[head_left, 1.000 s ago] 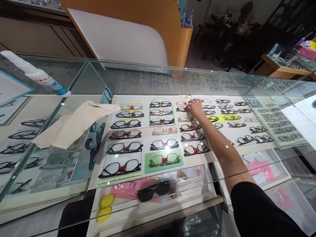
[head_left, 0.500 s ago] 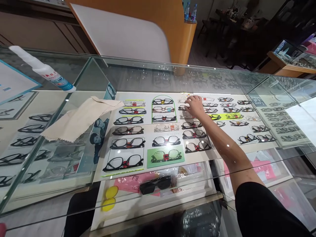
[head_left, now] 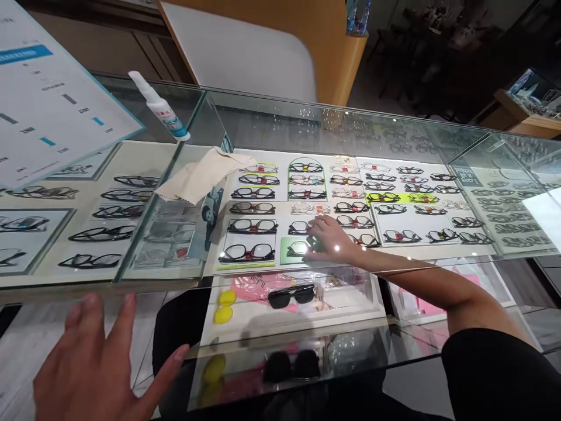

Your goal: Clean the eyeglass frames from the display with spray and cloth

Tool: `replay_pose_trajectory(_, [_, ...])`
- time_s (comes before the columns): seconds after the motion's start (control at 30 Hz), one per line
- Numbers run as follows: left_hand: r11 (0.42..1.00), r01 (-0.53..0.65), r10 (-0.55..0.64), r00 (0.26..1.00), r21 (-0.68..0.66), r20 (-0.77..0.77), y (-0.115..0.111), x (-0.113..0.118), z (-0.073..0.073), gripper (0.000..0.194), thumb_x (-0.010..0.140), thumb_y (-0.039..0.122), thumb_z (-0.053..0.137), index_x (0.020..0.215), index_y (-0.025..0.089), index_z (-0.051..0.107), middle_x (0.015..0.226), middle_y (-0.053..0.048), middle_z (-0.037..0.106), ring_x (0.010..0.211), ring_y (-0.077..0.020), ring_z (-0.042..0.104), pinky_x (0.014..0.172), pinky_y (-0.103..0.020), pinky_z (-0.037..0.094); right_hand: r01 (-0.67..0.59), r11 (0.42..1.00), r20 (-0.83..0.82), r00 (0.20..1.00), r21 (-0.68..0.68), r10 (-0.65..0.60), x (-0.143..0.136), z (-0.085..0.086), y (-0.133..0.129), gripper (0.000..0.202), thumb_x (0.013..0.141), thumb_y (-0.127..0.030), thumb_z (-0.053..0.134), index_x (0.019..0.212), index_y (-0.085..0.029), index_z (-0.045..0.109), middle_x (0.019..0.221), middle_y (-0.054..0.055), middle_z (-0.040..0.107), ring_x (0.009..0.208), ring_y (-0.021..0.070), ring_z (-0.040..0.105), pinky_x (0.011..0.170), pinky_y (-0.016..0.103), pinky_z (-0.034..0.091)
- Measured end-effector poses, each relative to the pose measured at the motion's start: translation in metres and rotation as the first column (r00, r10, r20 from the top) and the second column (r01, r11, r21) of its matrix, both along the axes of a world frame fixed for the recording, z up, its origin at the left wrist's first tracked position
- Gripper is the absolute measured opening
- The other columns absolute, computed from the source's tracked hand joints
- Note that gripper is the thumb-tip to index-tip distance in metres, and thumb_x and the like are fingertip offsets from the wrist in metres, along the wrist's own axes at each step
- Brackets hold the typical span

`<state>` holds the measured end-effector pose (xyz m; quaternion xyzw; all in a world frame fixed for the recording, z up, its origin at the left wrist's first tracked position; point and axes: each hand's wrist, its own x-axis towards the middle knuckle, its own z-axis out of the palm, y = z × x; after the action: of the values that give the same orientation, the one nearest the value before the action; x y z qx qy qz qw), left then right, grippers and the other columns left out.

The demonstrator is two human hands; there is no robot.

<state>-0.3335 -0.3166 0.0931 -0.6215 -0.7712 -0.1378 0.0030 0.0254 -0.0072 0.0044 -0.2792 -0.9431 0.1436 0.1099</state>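
My right hand [head_left: 329,241] reaches into the glass display case over the front rows of eyeglasses. Its thumb and fingers are apart, and I see nothing held in them. Below it lie the eyeglasses [head_left: 297,249] on a green card, partly covered by the hand. Just behind these, another pair of eyeglasses [head_left: 298,227] is also partly hidden by my fingers. My left hand [head_left: 90,365] is raised at the lower left, in front of the counter, fingers spread and holding nothing.
A beige cloth [head_left: 197,175] and a white spray bottle [head_left: 163,111] rest on the glass top. A printed sheet [head_left: 56,105] is at the upper left. Dark sunglasses [head_left: 291,296] and yellow discs [head_left: 224,307] lie in a drawer [head_left: 258,333] below the display.
My right hand has come forward from the back rows of eyeglasses to the front ones. My left hand has come into view at the lower left. The view has shifted left.
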Motion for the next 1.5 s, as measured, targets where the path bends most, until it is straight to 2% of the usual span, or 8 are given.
replay_pose_trajectory(0.17, [1.000, 0.026, -0.026, 0.999, -0.011, -0.025, -0.003, -0.001, -0.002, 0.094, 0.110, 0.063, 0.043, 0.189, 0.025, 0.007, 0.196, -0.016, -0.002, 0.179, -0.0542, 0.010, 0.134, -0.086, 0.026, -0.006, 0.988, 0.176, 0.984, -0.157, 0.034, 0.005, 0.011, 0.010, 0.046, 0.097, -0.063, 0.082, 0.114, -0.020, 0.086, 0.160, 0.019, 0.069, 0.160, 0.0480, 0.049, 0.133, 0.070, 0.038])
replay_pose_trajectory(0.43, [0.998, -0.014, 0.012, 0.999, -0.068, -0.039, -0.004, 0.007, 0.009, 0.083, 0.113, 0.061, 0.039, 0.179, 0.011, 0.035, 0.193, -0.027, 0.010, 0.181, -0.0495, 0.004, 0.137, -0.079, 0.023, 0.090, 0.985, 0.314, 0.949, -0.147, -0.040, -0.023, 0.018, 0.021, 0.030, 0.099, -0.050, 0.082, 0.104, -0.021, 0.089, 0.132, 0.016, 0.081, 0.139, 0.0388, 0.064, 0.124, 0.054, 0.044])
replay_pose_trajectory(0.87, [0.994, -0.050, 0.047, 0.998, -0.092, -0.031, -0.005, 0.021, 0.021, 0.082, 0.115, 0.062, 0.031, 0.172, 0.006, 0.047, 0.191, -0.029, 0.018, 0.181, -0.0495, 0.005, 0.137, -0.078, 0.022, 0.193, 0.972, 0.297, 0.944, -0.134, -0.146, -0.020, 0.025, 0.041, 0.008, 0.100, -0.026, 0.082, 0.099, -0.023, 0.090, 0.119, 0.010, 0.087, 0.130, 0.0336, 0.070, 0.129, 0.058, 0.035])
replay_pose_trajectory(1.07, [0.994, -0.063, 0.062, 0.998, -0.088, -0.016, -0.007, 0.022, 0.022, 0.081, 0.114, 0.062, 0.033, 0.173, 0.008, 0.047, 0.191, -0.028, 0.019, 0.181, -0.0481, 0.005, 0.138, -0.076, 0.022, 0.200, 0.977, 0.124, 0.974, -0.076, -0.190, -0.019, 0.048, 0.011, 0.023, 0.110, -0.027, 0.069, 0.119, -0.021, 0.089, 0.136, 0.015, 0.082, 0.141, 0.0356, 0.060, 0.128, 0.059, 0.034])
replay_pose_trajectory(1.23, [0.994, -0.066, 0.065, 0.998, -0.084, -0.010, -0.006, 0.023, 0.023, 0.080, 0.115, 0.060, 0.034, 0.172, 0.007, 0.049, 0.191, -0.029, 0.020, 0.181, -0.0489, 0.006, 0.138, -0.077, 0.022, 0.049, 0.974, 0.121, 0.992, -0.222, -0.023, -0.009, 0.064, -0.052, 0.009, 0.098, -0.030, 0.089, 0.103, -0.024, 0.092, 0.112, 0.009, 0.088, 0.115, 0.0297, 0.073, 0.108, 0.045, 0.052])
replay_pose_trajectory(1.3, [0.995, -0.062, 0.061, 0.998, -0.075, -0.016, -0.005, 0.023, 0.022, 0.080, 0.115, 0.061, 0.033, 0.171, 0.007, 0.050, 0.190, -0.028, 0.021, 0.181, -0.0488, 0.007, 0.138, -0.077, 0.023, 0.010, 0.912, 0.091, 0.995, -0.409, 0.030, -0.002, 0.077, -0.081, 0.008, 0.097, -0.030, 0.089, 0.103, -0.025, 0.092, 0.112, 0.007, 0.088, 0.115, 0.0280, 0.076, 0.103, 0.040, 0.055])
replay_pose_trajectory(1.43, [0.996, -0.061, 0.060, 0.998, -0.066, -0.016, -0.005, 0.022, 0.020, 0.079, 0.115, 0.062, 0.033, 0.171, 0.009, 0.051, 0.190, -0.028, 0.022, 0.181, -0.0476, 0.006, 0.138, -0.077, 0.023, -0.152, 0.592, -0.053, 0.982, -0.792, 0.180, 0.015, 0.139, -0.117, 0.019, 0.097, -0.044, 0.089, 0.105, -0.026, 0.092, 0.115, 0.006, 0.087, 0.111, 0.0266, 0.080, 0.098, 0.037, 0.059])
replay_pose_trajectory(1.5, [0.996, -0.064, 0.064, 0.998, -0.062, -0.009, -0.005, 0.022, 0.019, 0.078, 0.115, 0.061, 0.033, 0.170, 0.009, 0.051, 0.191, -0.027, 0.022, 0.181, -0.0474, 0.006, 0.138, -0.077, 0.022, -0.217, 0.618, -0.146, 0.976, -0.756, 0.164, 0.025, 0.184, -0.116, 0.021, 0.100, -0.049, 0.085, 0.109, -0.031, 0.092, 0.122, 0.006, 0.087, 0.118, 0.0267, 0.078, 0.105, 0.038, 0.058])
